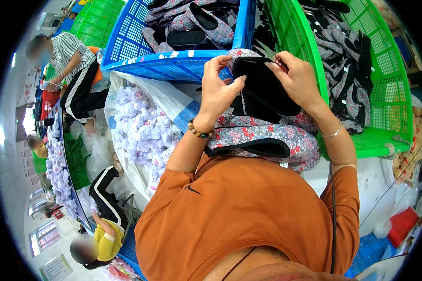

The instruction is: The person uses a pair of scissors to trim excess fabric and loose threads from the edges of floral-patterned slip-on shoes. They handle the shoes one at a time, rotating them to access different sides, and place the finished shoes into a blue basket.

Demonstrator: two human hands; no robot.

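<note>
A floral slipper with a black inside or sole facing up [263, 89] is held in front of my chest. My left hand [218, 91] grips its left edge, fingers near the floral toe and thumb on the black face. On the opposite side my right hand [297, 80] is closed around small scissors [267, 50], their pale blades pointing up and left past the slipper's far end. The right thumb and fingertips come close to the slipper's edge. Against my belly lie more grey-and-red floral slippers, the nearest slipper [295, 140] showing its black opening.
A blue crate [173, 58] of floral slippers stands ahead, with a green crate [391, 93] of more slippers at right. To the left, a white sack [176, 105] holds pale lilac plush items [143, 122]. Co-workers sit along a table farther left.
</note>
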